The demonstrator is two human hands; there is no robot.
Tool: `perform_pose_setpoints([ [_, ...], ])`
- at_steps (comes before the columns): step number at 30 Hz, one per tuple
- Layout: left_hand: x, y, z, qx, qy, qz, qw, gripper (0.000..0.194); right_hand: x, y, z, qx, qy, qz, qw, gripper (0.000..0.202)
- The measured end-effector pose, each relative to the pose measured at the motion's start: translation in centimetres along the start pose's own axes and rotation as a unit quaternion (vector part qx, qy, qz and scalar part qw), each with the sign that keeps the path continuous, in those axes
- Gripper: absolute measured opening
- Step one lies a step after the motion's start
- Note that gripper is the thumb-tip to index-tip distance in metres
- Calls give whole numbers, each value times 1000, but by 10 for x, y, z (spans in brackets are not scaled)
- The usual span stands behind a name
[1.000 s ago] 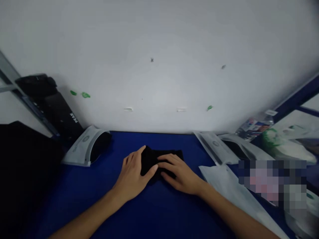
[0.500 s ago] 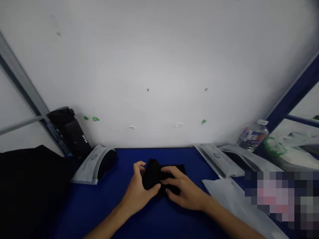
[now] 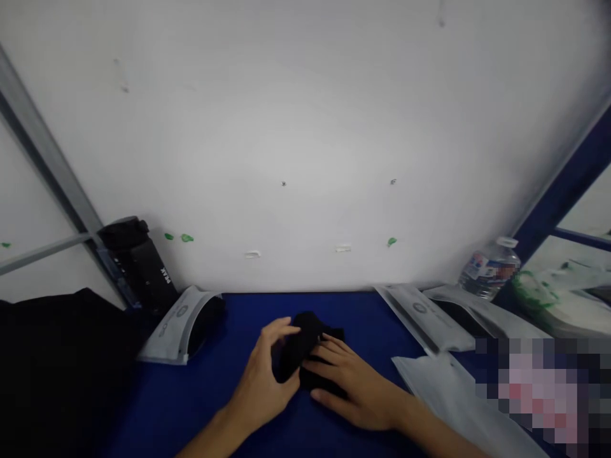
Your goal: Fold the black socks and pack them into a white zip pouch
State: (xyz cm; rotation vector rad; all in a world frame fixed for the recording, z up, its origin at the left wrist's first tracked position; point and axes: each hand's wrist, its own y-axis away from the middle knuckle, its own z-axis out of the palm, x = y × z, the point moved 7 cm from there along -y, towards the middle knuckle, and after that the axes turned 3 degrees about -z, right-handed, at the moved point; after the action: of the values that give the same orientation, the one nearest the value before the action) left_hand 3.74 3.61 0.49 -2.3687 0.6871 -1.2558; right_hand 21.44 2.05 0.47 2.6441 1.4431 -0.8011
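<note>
A black cloth piece (image 3: 306, 331), folded thick, lies on the blue tabletop (image 3: 191, 407) between my hands. My left hand (image 3: 265, 375) curls around its left side, thumb in front and fingers behind. My right hand (image 3: 351, 385) rests on the lower right part, its fingers stretched out and pressing on the fabric. The left portion of the cloth stands up as a bulky fold that leans right. A flat dark part sticks out behind my right fingers. Black on black, the exact kind of garment cannot be made out.
On the left are a pale zip pouch (image 3: 174, 321) with black contents, a black bottle (image 3: 147, 267) and a large black mass (image 3: 57, 362). To the right lie more zip pouches (image 3: 424, 321) and a clear plastic bottle (image 3: 491, 267). A white wall (image 3: 310, 127) rises behind.
The upright fold of cloth has tipped to the right. My right fingers have flattened onto the fabric, and the left hand has followed the fold. The view has tilted up slightly.
</note>
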Motion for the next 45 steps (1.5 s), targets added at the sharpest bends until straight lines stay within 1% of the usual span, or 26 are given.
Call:
perform_pose_setpoints([
  [2, 6, 2, 9, -74, -2, 13, 997, 78, 0, 1, 0, -7, 0, 0, 1000, 54],
  [3, 8, 3, 12, -99, 3, 13, 995, 80, 1, 1, 0, -8, -1, 1, 1000, 52],
  [4, 8, 3, 13, -111, 12, 10, 994, 82, 1, 1, 1, -10, -1, 2, 1000, 52],
  [7, 3, 4, 13, -105, 20, -17, 994, 88, 4, 2, 2, -3, 3, -3, 1000, 55],
  [10, -12, 6, 16, -87, 4, -71, 994, 91, 9, 4, 7, 5, 13, -6, 1000, 60],
  [12, -21, 7, 20, -95, 21, -97, 991, 90, 13, 6, 10, 9, 22, 2, 1000, 61],
  [14, -23, 6, 24, -115, 56, -98, 987, 91, 16, 7, 13, 15, 34, 13, 999, 59],
  [16, -22, 5, 24, -124, 80, -93, 985, 96, 16, 8, 14, 22, 43, 19, 999, 57],
  [19, -20, 5, 21, -131, 74, -94, 984, 104, 10, 5, 13, 38, 43, 6, 998, 52],
  [21, -17, 6, 20, -141, 44, -86, 985, 108, 7, 4, 8, 67, 36, -8, 997, 44],
  [23, -15, 7, 19, -153, 0, -69, 986, 113, 9, 4, -1, 116, 29, -9, 993, 32],
  [26, -9, 7, 21, -189, -60, -23, 980, 118, 22, 10, -14, 194, 27, 27, 980, 21],
  [28, -3, 7, 25, -217, -79, 17, 973, 115, 33, 15, -19, 219, 28, 53, 974, 17],
  [30, 3, 6, 26, -230, -80, 53, 968, 110, 41, 17, -18, 215, 23, 65, 974, 17],
  [32, 8, 6, 27, -233, -72, 76, 967, 108, 45, 17, -16, 203, 17, 68, 977, 18],
  [34, 9, 7, 27, -229, -57, 81, 968, 109, 47, 17, -15, 201, 16, 72, 977, 16],
  [35, 8, 7, 27, -222, -47, 72, 971, 110, 47, 17, -15, 202, 16, 76, 976, 15],
  [37, 1, 7, 26, -196, -27, 27, 980, 112, 47, 17, -14, 197, 12, 77, 977, 10],
  [40, -15, 7, 25, -154, 1, -54, 987, 106, 43, 14, -11, 156, 10, 60, 986, 10],
  [42, -20, 6, 25, -141, 25, -77, 987, 100, 40, 13, -10, 134, 17, 49, 990, 12],
  [45, -20, 2, 22, -131, 67, -84, 986, 95, 35, 11, -10, 133, 21, 39, 990, 14],
])
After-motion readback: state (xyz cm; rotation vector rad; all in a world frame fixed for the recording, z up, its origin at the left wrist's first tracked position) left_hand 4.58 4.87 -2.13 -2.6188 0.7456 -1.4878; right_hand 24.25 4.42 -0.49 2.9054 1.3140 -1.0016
